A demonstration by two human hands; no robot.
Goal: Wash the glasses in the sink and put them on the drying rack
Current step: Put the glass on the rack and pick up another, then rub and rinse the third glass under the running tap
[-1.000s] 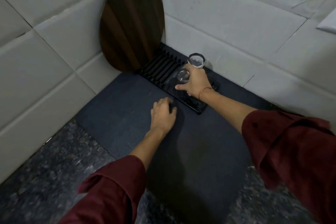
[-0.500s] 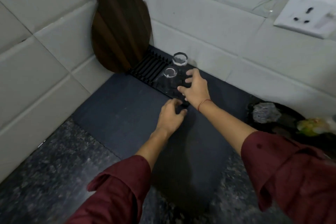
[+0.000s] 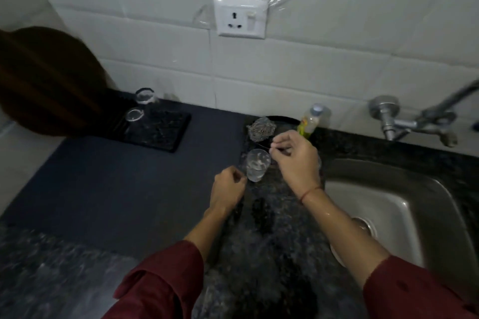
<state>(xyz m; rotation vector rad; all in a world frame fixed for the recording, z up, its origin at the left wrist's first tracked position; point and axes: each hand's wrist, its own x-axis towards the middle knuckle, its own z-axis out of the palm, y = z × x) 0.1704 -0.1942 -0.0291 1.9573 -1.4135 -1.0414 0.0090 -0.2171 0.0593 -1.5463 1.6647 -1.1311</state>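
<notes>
Two clear glasses, one further back [image 3: 144, 96] and one nearer [image 3: 134, 114], stand upside down on the black drying rack [image 3: 166, 134] at the back left. A third clear glass [image 3: 256, 164] stands upright on the dark counter between my hands. My left hand [image 3: 228, 189] hovers just left of it with curled fingers and holds nothing. My right hand [image 3: 295, 158] is at its right, thumb and forefinger close together at the rim; I cannot tell whether they grip it. The steel sink [image 3: 404, 210] lies to the right.
A steel scrubber [image 3: 260, 127] lies on a dark tray behind the glass, with a dish-soap bottle [image 3: 309, 122] beside it. A wall tap [image 3: 414, 122] hangs over the sink. A wooden board [image 3: 46, 80] leans at the far left, and a socket [image 3: 241, 17] is on the tiles.
My view has swung right from the rack to the counter by the sink. Both hands left the rack, where two glasses stay, and are now around a third glass.
</notes>
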